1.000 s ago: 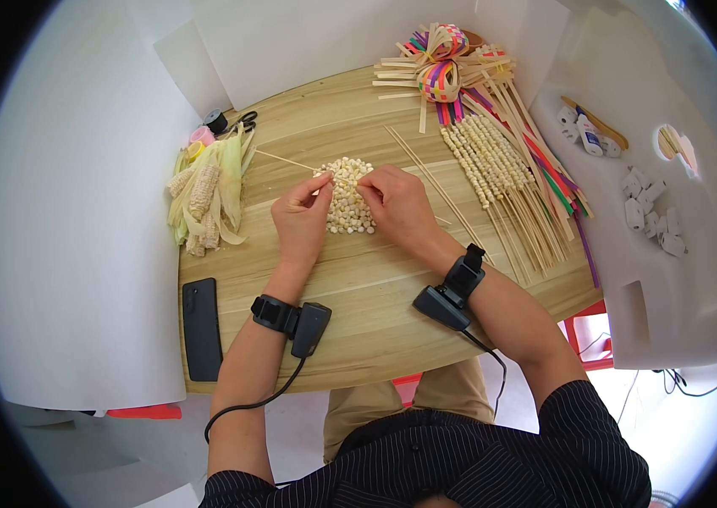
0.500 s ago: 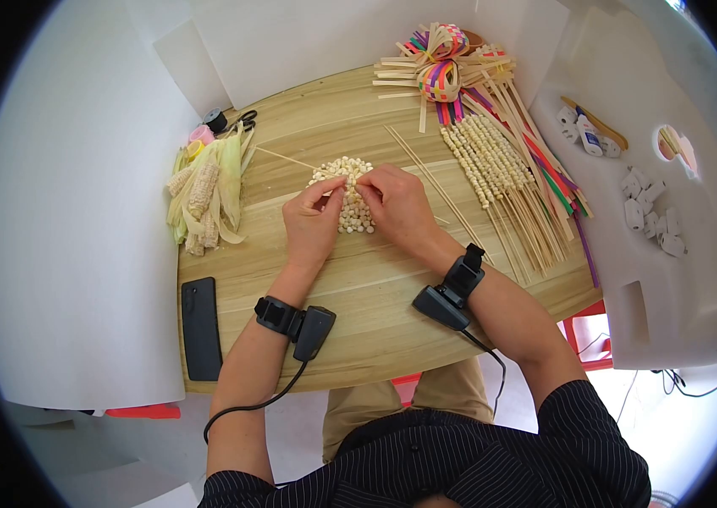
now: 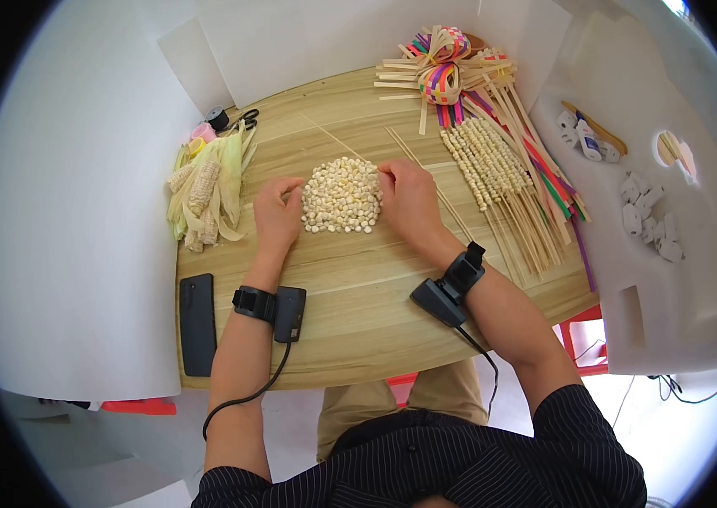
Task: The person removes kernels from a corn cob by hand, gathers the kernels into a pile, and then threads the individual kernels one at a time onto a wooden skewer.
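Observation:
A heap of pale corn kernels (image 3: pixel 341 196) lies on the wooden table between my two hands. My left hand (image 3: pixel 277 212) is at the heap's left edge, its fingers curled and drawn together; whatever may be between the fingertips is hidden. At the right edge, my right hand (image 3: pixel 409 196) pinches a thin wooden stick (image 3: pixel 331 137), which slants up and left over the back of the heap. To the right of this hand lie loose bare sticks (image 3: pixel 426 173) and a row of sticks threaded with kernels (image 3: pixel 484 157).
Stripped corn cobs in husks (image 3: pixel 204 190), a black thread spool (image 3: pixel 217 118) and scissors (image 3: pixel 248 116) are at the left. A dark phone (image 3: pixel 198 325) lies near the front left. Woven colored balls (image 3: pixel 441 83) and strips stand at the back right. White walls enclose the table (image 3: pixel 350 339).
My left hand has moved left and down, away from my right hand to the heap's left side. My right hand has shifted slightly right, and the stick now slants more steeply.

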### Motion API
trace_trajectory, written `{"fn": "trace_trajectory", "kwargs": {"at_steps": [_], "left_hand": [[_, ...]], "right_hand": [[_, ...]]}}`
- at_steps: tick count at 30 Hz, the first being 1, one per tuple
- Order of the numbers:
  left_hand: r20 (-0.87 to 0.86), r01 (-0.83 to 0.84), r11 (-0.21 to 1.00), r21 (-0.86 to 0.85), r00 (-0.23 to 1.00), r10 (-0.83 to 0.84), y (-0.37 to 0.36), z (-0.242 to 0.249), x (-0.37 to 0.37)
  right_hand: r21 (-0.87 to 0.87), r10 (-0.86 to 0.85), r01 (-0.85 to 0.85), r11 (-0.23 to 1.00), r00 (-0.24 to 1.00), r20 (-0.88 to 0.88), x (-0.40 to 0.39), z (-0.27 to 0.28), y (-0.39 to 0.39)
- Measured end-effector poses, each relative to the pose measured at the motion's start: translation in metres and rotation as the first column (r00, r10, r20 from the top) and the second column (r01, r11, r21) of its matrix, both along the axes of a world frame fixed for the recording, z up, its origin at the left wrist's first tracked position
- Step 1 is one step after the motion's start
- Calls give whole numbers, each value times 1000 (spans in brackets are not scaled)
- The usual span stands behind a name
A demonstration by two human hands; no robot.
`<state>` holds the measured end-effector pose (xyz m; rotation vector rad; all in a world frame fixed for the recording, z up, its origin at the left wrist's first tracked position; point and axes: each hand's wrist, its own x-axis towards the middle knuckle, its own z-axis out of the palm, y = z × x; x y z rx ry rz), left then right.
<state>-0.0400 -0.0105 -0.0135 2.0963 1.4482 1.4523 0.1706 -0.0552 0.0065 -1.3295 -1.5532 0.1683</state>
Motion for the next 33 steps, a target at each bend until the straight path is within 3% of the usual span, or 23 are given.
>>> {"fn": "trace_trajectory", "kwargs": {"at_steps": [3, 5, 11, 12, 14, 18, 20, 24, 30, 33], "left_hand": [[-50, 26, 994, -108, 998, -31, 1, 1, -3], [-182, 76, 997, 15, 981, -72, 2, 1, -5], [-293, 55, 996, 66, 955, -33, 2, 1, -5], [-293, 56, 996, 66, 955, -35, 2, 1, -5], [-123, 67, 997, -48, 990, -73, 1, 2, -4], [-121, 62, 996, -62, 990, -69, -2, 9, -3], [-248, 112, 993, -23, 962, -114, -1, 9, -5], [-255, 116, 993, -10, 960, -114, -2, 10, -4], [-170, 105, 991, -87, 978, -119, -4, 13, -3], [-82, 20, 984, -177, 996, -35, -6, 15, -1]], "right_hand": [[-62, -26, 26, 998, 1000, 8, 5, -1, 2], [-106, -34, 35, 994, 999, 10, 6, -2, 3], [-176, -77, 80, 981, 997, 28, 7, -2, 4], [-184, -73, 75, 980, 997, 15, 7, -2, 4], [-190, -71, 71, 979, 997, 3, 7, -2, 4], [-193, -78, 79, 978, 997, 14, 7, -2, 5], [-197, -78, 80, 977, 997, 17, 7, -1, 5], [-205, -77, 77, 976, 997, 10, 6, 0, 3], [-208, -73, 70, 976, 997, -9, 6, -2, 5], [-211, -70, 65, 975, 997, -19, 6, -1, 4]]}}
